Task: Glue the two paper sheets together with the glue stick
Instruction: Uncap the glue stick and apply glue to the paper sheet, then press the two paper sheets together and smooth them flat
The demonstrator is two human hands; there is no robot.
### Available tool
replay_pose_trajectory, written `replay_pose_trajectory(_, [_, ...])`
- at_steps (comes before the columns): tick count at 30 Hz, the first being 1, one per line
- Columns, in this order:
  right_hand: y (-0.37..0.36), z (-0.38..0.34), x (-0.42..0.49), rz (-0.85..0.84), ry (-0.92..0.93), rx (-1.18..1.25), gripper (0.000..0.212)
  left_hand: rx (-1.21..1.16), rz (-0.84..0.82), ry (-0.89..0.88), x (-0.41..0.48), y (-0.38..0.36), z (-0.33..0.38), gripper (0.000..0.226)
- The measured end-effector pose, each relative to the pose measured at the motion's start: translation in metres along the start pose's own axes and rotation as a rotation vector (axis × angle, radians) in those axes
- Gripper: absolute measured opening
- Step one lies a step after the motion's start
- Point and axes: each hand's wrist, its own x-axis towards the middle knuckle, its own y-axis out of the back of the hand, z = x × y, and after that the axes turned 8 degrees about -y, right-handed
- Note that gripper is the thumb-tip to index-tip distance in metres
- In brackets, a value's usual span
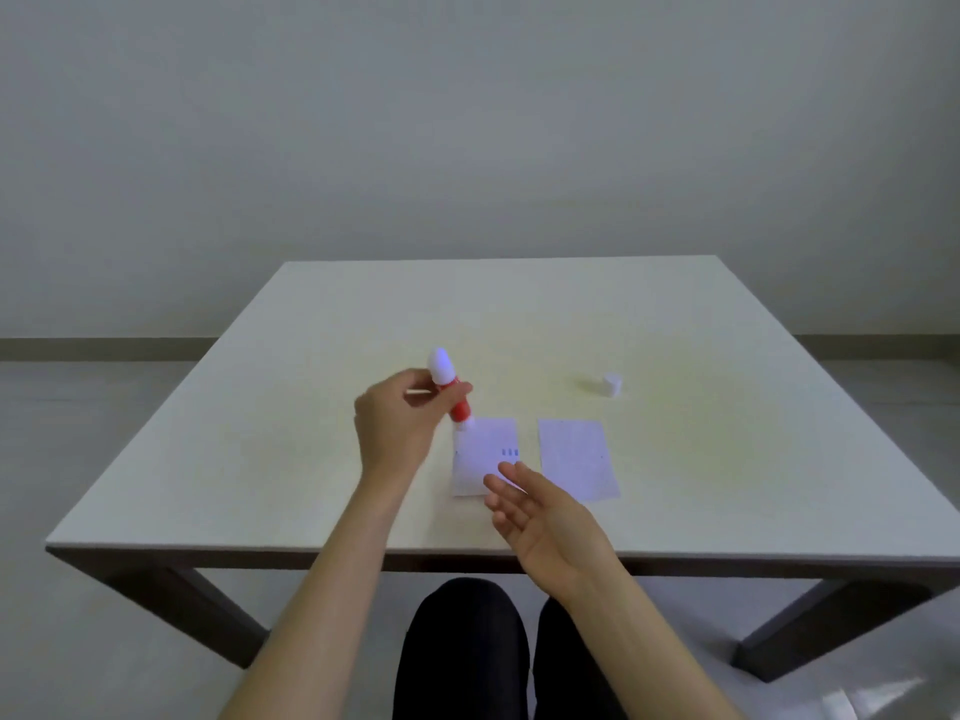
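Gripping glue stick (pixel 453 394) w/ left hand (pixel 397 423), tip on left sheet (pixel 485 454); right hand (pixel 540 517) spread, hovering nearby.

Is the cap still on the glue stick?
No, the white cap stands apart on the table, far from the glue stick.

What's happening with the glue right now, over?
Left hand grips glue stick, tip on left sheet. Right hand open, steadying it. Right sheet waiting. Cap off. Nothing blocking.
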Motion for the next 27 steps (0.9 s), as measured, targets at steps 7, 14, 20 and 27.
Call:
replay_pose_trajectory(7, [0.003,-0.002,-0.003,0.006,0.062,-0.136,0.015,0.205,0.019,0.064,0.057,0.002,-0.031,0.024])
replay_pose_trajectory(14, [0.004,-0.004,-0.005,0.014,0.116,-0.219,0.013,0.207,-0.018,0.113,0.057,-0.005,-0.051,0.029])
replay_pose_trajectory(20, [0.002,-0.001,-0.004,0.064,0.271,-0.499,0.011,0.206,-0.02,0.127,0.05,-0.007,-0.061,0.028])
replay_pose_trajectory(27, [-0.016,0.005,0.022,0.263,0.791,-1.474,0.019,0.227,-0.016,0.095,0.049,-0.008,-0.064,0.024])
